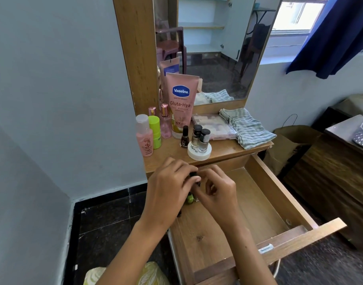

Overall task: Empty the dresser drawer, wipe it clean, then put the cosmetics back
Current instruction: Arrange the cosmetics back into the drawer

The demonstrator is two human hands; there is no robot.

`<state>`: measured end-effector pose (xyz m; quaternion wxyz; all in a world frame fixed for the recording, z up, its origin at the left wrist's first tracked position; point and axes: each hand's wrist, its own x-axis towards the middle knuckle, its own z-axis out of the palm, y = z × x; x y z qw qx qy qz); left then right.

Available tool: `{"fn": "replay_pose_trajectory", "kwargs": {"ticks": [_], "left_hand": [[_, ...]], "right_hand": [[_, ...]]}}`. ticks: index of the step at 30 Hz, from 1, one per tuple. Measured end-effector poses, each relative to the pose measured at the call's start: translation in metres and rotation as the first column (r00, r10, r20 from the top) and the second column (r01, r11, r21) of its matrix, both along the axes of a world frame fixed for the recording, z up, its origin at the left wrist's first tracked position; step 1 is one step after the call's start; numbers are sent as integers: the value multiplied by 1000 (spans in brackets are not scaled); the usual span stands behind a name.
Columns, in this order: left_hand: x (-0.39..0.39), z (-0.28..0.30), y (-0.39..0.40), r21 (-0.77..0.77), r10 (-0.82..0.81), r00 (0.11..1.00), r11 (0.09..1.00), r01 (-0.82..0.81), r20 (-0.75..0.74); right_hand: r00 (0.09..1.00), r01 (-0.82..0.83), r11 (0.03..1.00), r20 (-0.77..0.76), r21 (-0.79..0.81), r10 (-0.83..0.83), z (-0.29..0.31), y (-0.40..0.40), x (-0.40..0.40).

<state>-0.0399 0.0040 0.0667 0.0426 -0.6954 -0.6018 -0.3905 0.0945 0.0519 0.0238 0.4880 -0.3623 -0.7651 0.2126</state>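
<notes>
Over the back left corner of the pulled-out light wooden drawer (265, 204), the left hand (168, 188) curled its fingers round the dark cap of a small green-bodied bottle (190, 198), most of it hidden behind the hands. The right hand (215, 192) pinched at the same bottle with bent fingertips, though its exact hold could not be made out. Behind the drawer, on the dresser top (224, 150), stood the pink Vaseline tube (181, 103), small nail-polish bottles (199, 138) and a folded striped cloth (248, 128).
</notes>
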Motion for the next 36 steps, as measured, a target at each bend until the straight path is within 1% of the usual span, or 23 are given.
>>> {"fn": "replay_pose_trajectory", "kwargs": {"ticks": [1,2,3,4,6,7,8,10,12,15,18,21,24,25,29,33,35,36], "left_hand": [[-1,-1,-1,-21,-1,999,1000,3,52],[-2,-1,-2,-34,15,994,999,-11,105],[-4,-1,-3,-40,41,988,999,-36,150],[-6,-1,-4,-41,72,981,997,-65,182],[-12,-3,-4,-38,125,975,992,-120,182],[-14,-4,-4,-36,142,977,990,-138,162],[-16,-6,-5,-37,155,977,988,-152,146],[-20,-9,-6,-46,189,972,982,-185,141],[-23,-12,-6,-55,218,965,976,-212,144],[-25,-14,-6,-77,230,963,972,-221,142],[-26,-17,-6,-103,231,963,970,-218,139],[-26,-17,-6,-114,232,962,969,-217,143],[-23,-15,-3,-110,227,964,971,-213,136],[-21,-13,-2,-102,222,966,973,-209,136],[-16,-5,9,-64,224,967,974,-217,120],[-12,7,29,-20,215,974,977,-215,76],[-9,14,41,26,189,982,981,-190,14],[-7,18,48,39,175,984,984,-173,-44]], "right_hand": [[999,-36,999,21,-26,37,-1,0,2],[995,-75,993,60,-89,81,-2,0,4],[983,-94,979,138,-180,120,-3,0,6],[954,-75,960,262,-269,148,-5,0,6],[829,18,936,529,-352,183,-13,0,6],[775,58,928,602,-367,190,-17,1,6],[749,90,918,634,-385,192,-19,1,5],[749,136,895,635,-426,188,-22,4,3],[749,156,891,640,-425,174,-21,4,-2],[745,128,911,645,-393,173,-19,4,-10],[758,112,904,623,-412,191,-19,3,-14],[747,104,915,638,-390,187,-19,3,-12],[725,118,923,667,-367,172,-16,3,-5],[731,135,919,664,-371,161,-15,2,-2],[831,128,914,545,-385,113,-8,-3,8],[918,163,950,394,-267,-47,-4,-3,5],[939,184,957,328,-225,-104,-7,-2,3],[946,187,959,303,-215,-116,-8,-1,2]]}}
